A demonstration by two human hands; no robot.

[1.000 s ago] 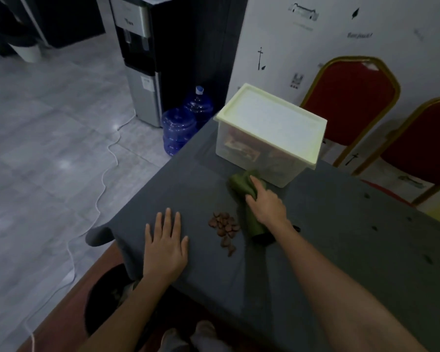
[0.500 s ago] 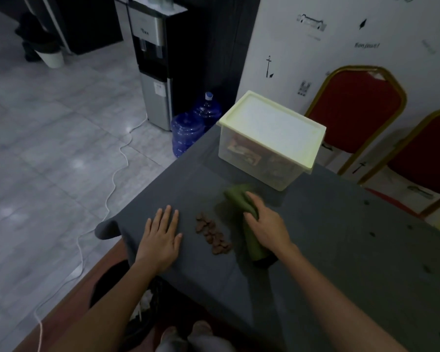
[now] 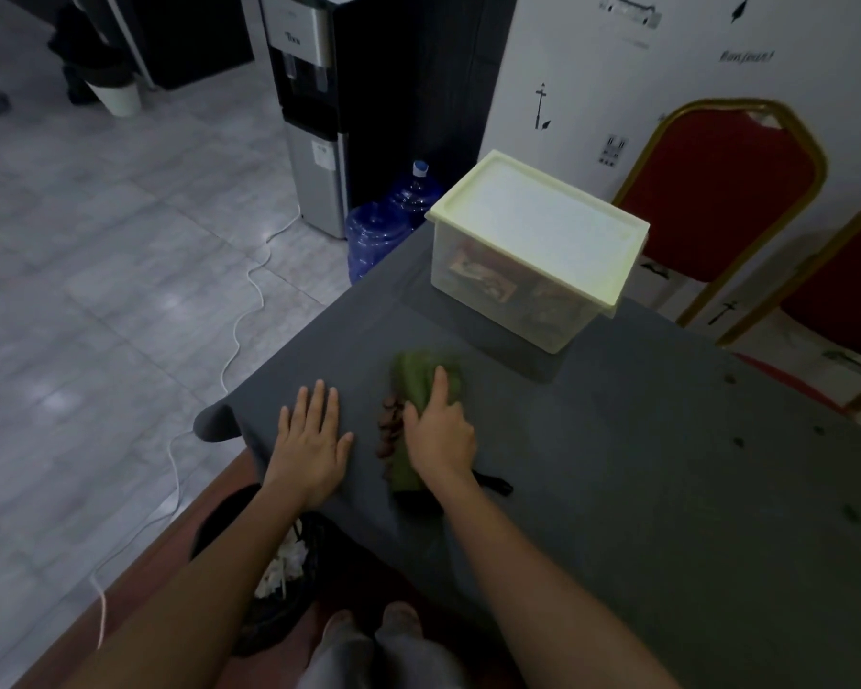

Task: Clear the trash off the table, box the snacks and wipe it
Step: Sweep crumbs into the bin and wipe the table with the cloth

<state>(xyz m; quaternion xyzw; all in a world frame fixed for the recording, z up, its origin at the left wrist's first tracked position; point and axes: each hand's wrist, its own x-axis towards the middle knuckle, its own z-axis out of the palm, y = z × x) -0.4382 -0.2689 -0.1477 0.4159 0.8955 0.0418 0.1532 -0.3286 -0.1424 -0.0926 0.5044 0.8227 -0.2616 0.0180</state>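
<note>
**Green cloth pressed beside the crumbs**

The green cloth [image 3: 421, 390] lies lengthwise, running away from the near tabletop [image 3: 642, 464] edge. The right hand [image 3: 441, 435] presses it down, fingers straight, against brown scraps [image 3: 389, 425]. The left hand [image 3: 311, 440] rests flat, fingers spread. The lidded clear storage box [image 3: 533, 256] holds snack packets.

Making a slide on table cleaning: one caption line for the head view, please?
Right hand presses a green cloth against brown shells on the table; left hand lies flat.
</note>
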